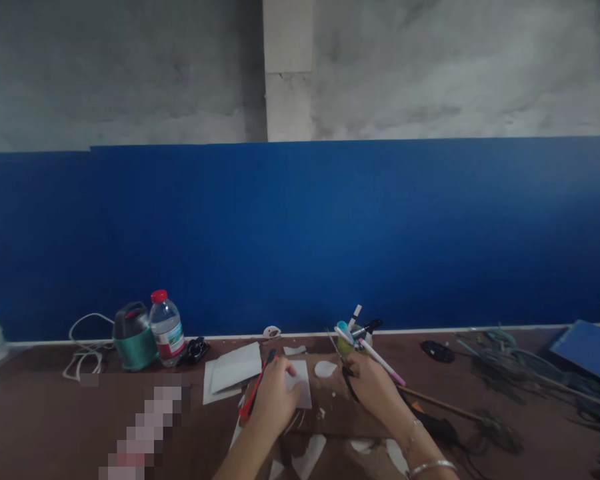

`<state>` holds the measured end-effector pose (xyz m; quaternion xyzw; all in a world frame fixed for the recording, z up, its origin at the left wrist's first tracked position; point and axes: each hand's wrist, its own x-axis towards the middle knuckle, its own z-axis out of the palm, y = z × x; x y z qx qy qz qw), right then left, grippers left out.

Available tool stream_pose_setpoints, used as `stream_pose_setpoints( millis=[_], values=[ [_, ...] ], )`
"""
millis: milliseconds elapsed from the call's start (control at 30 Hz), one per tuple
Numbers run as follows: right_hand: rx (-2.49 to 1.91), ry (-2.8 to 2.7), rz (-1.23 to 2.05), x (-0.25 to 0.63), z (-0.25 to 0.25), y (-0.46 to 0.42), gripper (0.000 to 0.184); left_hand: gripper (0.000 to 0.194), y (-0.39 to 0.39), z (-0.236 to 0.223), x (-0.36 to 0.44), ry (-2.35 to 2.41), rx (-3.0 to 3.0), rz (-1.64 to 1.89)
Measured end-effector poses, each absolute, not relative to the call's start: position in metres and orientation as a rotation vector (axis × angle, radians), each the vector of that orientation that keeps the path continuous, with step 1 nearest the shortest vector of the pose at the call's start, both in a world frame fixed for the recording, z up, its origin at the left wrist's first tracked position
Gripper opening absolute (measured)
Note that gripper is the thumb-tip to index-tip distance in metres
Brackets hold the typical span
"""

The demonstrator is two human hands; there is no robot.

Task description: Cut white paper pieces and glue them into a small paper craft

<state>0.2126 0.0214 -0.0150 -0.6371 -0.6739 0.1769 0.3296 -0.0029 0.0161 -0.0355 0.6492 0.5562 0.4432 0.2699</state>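
Observation:
My left hand (279,393) rests over a white sheet of paper (304,381), its thumb and forefinger apart. Beside it on the left lies a red and black utility knife (253,393), partly covered by the hand. My right hand (373,383) has its fingers around the dark handles of scissors (349,380), whose blades point up and away. Between the hands a rounded white paper piece (325,369) lies on the table. Just behind the right hand stands a holder (347,348) with several pens and markers.
More white paper (237,369) and several scraps (310,455) lie around the hands. To the left stand a water bottle (167,330), a teal container (136,350) and a white cable (83,360). On the right are tangled wires (525,373) and a blue folder (587,350). A blue wall panel (300,233) borders the table.

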Motion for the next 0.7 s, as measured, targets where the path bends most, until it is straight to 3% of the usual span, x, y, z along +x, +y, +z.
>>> stream_pose_setpoints(
  millis=[200,367,567,700],
  values=[
    [-1.446,-1.535,0.916,0.194,-0.007,0.014,0.018,0.015,0.016,-0.024,0.003,1.247,1.537,1.240],
    [-1.290,-1.346,1.074,0.185,-0.001,0.009,0.024,0.018,0.017,-0.018,-0.001,1.247,1.561,1.237],
    [-0.858,-0.589,1.540,0.190,0.007,0.010,0.032,0.020,0.022,-0.020,-0.012,1.252,1.399,1.263],
    [-0.703,-0.389,1.701,0.198,0.004,0.016,0.030,0.027,0.025,-0.019,-0.017,1.263,1.327,1.324]
  ],
)
